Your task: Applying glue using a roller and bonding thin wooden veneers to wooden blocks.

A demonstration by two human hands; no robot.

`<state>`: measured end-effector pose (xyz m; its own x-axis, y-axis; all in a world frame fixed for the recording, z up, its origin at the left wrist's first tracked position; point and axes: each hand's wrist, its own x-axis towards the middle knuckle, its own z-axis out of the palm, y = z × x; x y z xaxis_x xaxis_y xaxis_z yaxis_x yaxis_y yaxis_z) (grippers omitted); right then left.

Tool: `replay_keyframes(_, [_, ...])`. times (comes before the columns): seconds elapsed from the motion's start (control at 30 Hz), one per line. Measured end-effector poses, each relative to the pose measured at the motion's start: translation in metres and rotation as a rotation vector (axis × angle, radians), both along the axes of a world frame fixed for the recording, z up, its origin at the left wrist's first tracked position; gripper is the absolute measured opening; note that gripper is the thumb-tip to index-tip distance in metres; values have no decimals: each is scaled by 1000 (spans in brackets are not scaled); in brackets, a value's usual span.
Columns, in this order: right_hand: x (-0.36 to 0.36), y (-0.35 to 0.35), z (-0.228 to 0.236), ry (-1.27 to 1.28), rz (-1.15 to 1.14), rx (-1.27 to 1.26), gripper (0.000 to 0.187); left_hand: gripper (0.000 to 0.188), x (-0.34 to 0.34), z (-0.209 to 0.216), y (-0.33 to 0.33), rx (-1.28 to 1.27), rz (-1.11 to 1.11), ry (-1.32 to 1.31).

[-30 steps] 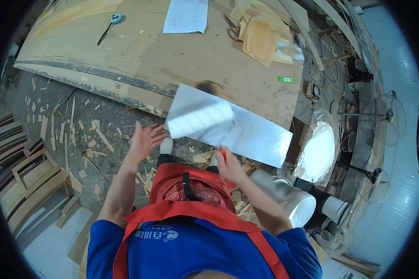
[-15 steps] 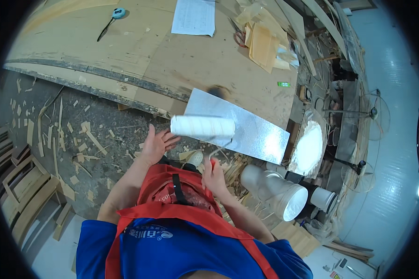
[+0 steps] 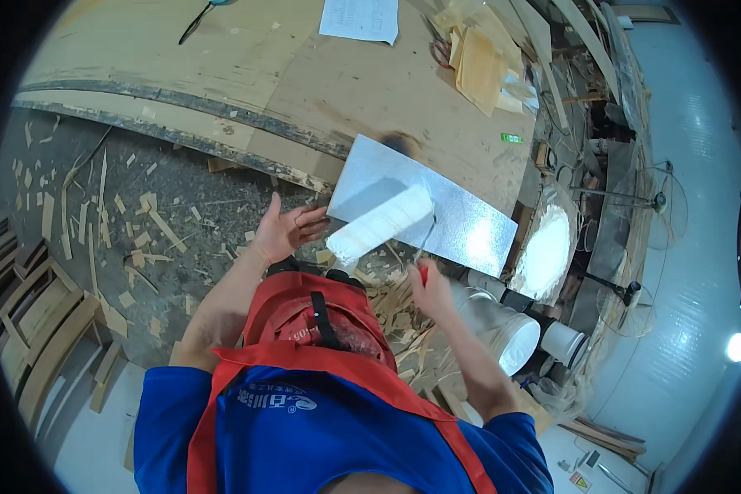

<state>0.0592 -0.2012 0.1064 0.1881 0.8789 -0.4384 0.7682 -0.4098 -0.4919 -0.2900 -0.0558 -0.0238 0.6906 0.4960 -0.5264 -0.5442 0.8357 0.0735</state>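
A white paint roller (image 3: 382, 224) with a bent wire frame and red handle is gripped in my right hand (image 3: 433, 293). Its sleeve slants above the near edge of a shiny silvery panel (image 3: 461, 229), casting a shadow on it; whether the two touch I cannot tell. The panel overhangs the near edge of the worktable (image 3: 321, 111). My left hand (image 3: 283, 229) is empty, thumb and fingers apart, just left of the panel's near left corner and the roller's end.
A board coated in white (image 3: 545, 255) lies right of the panel. Below it stand white buckets (image 3: 519, 344). Yellowish sheets (image 3: 479, 70), a printed paper (image 3: 359, 18) and a small green level (image 3: 511, 138) lie on the table. Wood scraps (image 3: 163, 222) litter the floor; chair frames (image 3: 62, 329) are stacked left.
My right hand has moved right and slightly up with the roller, whose sleeve has swung from level to slanted. My left hand has shifted slightly up and right. The whole view has shifted a little.
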Motion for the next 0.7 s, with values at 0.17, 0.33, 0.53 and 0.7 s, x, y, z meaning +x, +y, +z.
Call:
replay_keyframes(0.17, [-13, 107, 28, -220, 382, -233, 49, 109, -6, -23, 2, -56, 21, -20])
replay_keyframes(0.33, [84, 95, 29, -333, 547, -306, 49, 107, 4, 12, 5, 136, -63, 84])
replay_keyframes(0.53, [271, -4, 62, -514, 491, -472, 47, 104, 22, 28, -1, 246, -4, 482])
replay_keyframes(0.7, [403, -69, 84, -572, 454, -466, 45, 105, 21, 35, -12, 259, 65, 622])
